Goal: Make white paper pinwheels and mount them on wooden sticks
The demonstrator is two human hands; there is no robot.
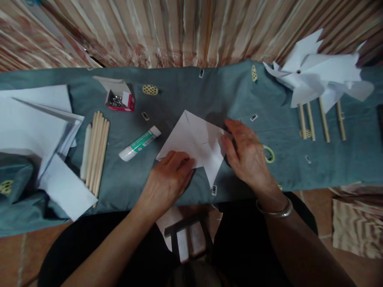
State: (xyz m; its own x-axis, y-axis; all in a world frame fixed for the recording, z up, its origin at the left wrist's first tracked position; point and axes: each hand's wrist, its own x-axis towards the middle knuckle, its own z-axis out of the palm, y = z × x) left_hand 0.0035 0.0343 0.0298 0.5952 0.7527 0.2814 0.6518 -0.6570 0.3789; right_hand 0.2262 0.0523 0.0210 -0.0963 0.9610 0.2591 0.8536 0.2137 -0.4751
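A white paper square [197, 133] with cuts toward its middle lies on the cloth in front of me, one pointed flap toward my body. My left hand [170, 175] has its fingers bent together on the paper's near left edge, gripping it. At the right corner, my right hand [247, 153] rests with thumb and forefinger apart, touching the paper. Beside my right wrist shows a yellow-green loop handle [269, 154], probably of scissors; the rest is hidden under the hand. A glue stick [140, 143] lies left of the paper.
An open box of metal pins [119, 99] stands at the back left. Several wooden sticks [97, 151] lie near stacked white paper [32, 119]. Finished paper pinwheels [314, 75] on sticks lie at right. A grey-green cloth [191, 91] covers the narrow table, against a curtain [179, 32].
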